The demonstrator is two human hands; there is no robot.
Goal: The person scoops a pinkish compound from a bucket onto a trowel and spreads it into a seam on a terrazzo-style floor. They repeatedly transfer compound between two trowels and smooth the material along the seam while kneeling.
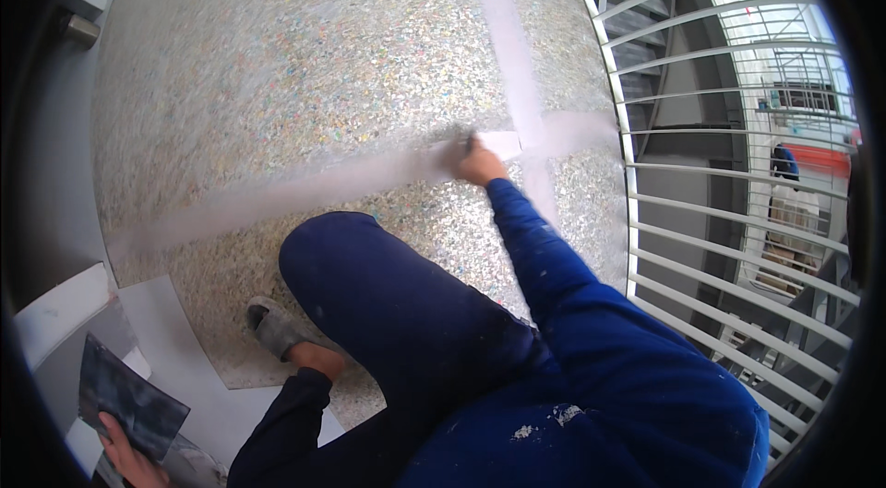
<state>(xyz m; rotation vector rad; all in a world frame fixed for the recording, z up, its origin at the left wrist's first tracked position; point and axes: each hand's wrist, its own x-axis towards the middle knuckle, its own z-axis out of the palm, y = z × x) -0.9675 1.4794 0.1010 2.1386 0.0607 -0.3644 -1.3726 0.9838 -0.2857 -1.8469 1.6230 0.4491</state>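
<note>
My right hand (480,165), at the end of a blue sleeve, is closed around a flat-bladed tool (501,145). Motion smears its dark grip, and the pale blade lies on a whitish strip (369,176) across the speckled surface, close to where two strips cross. At the lower left, my left hand (129,456) grips a dark, shiny rectangular plate (134,400) by its lower edge. Several fingers show on the plate's front; the rest of that hand is cut off by the frame's edge.
Speckled flooring (323,54) spreads ahead. A white railing (632,211) runs along the right, with lower levels and steps visible beyond. My bent knee (332,244) and slippered foot (277,329) are at centre left. Pale sheets (171,322) lie beside the left wall, below a metal fitting (81,29).
</note>
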